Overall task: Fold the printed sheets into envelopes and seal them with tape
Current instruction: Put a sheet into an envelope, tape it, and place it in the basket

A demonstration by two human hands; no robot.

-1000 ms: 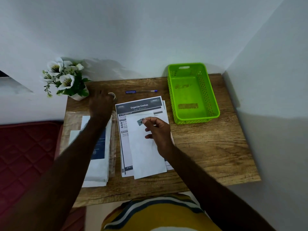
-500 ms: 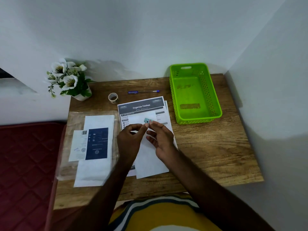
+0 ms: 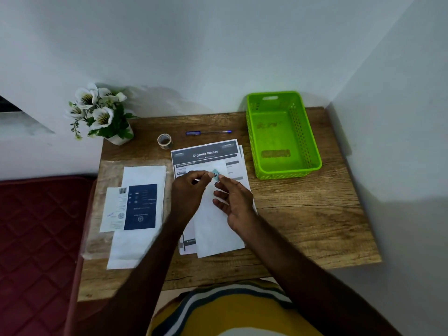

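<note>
While both hands (image 3: 194, 190) (image 3: 232, 200) pinch a tape piece (image 3: 215, 175) over the folded sheet (image 3: 218, 226), sealing is pending; stack (image 3: 206, 151) at 12 o'clock unfolded.

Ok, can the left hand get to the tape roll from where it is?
Probably yes: the tape roll stands alone beyond the left hand, with bare table between them. But that hand is pinching a small piece.

Left hand (image 3: 191, 190) and right hand (image 3: 232, 202) pinch a tape piece (image 3: 215, 175) above an envelope (image 3: 215, 229).
</note>
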